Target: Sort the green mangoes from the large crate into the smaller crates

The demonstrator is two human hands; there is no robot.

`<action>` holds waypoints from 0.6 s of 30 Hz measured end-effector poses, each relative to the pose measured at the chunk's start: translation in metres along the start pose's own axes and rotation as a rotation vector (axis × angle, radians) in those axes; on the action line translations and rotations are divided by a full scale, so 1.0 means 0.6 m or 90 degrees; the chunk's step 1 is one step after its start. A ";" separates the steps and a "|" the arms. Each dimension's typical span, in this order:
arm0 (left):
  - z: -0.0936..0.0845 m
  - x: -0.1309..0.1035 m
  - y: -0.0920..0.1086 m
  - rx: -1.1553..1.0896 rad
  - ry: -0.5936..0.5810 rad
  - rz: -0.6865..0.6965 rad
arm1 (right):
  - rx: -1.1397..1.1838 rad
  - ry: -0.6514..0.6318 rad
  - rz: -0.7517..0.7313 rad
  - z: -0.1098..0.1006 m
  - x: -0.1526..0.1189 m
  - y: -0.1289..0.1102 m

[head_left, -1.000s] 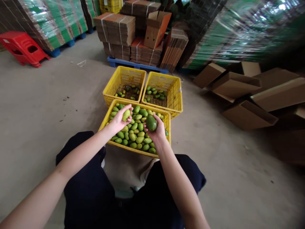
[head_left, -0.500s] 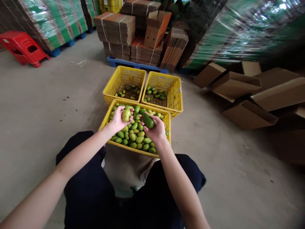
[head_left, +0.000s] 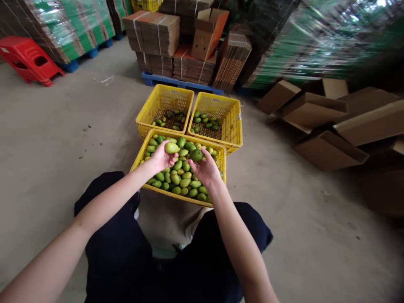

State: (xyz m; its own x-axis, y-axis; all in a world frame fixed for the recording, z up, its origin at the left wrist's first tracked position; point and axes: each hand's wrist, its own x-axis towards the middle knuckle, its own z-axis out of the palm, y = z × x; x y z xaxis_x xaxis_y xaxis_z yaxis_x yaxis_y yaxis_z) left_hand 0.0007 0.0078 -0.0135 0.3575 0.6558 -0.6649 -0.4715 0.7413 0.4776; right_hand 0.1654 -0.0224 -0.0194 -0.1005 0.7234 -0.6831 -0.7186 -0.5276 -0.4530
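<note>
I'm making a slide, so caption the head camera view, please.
Left hand and right hand each hold a green fruit above a full yellow crate.

L arm [head_left: 113, 197] in from 8 o'clock, R arm [head_left: 235, 227] from 5. L hand [head_left: 161, 161] gripping, fingers curled, aimed approx 2 o'clock. R hand [head_left: 206, 170] palm up, half-curled, twd 11. Hands near, w/ gap btwn.
</note>
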 end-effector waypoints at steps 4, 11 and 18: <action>-0.001 -0.002 0.000 -0.010 -0.013 0.004 | -0.010 -0.023 0.032 -0.004 0.001 -0.001; -0.005 -0.001 0.004 0.006 -0.025 0.024 | -0.013 -0.112 0.060 -0.026 0.018 -0.004; -0.015 0.018 -0.021 0.292 -0.011 0.290 | -0.057 -0.174 -0.099 -0.030 0.026 0.002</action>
State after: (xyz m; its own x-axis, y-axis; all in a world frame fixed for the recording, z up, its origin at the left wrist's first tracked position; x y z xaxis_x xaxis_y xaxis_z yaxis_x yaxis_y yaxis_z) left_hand 0.0030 0.0043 -0.0317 0.2174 0.9184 -0.3307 -0.1883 0.3718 0.9090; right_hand 0.1755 -0.0197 -0.0409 -0.1834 0.8850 -0.4278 -0.6782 -0.4290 -0.5967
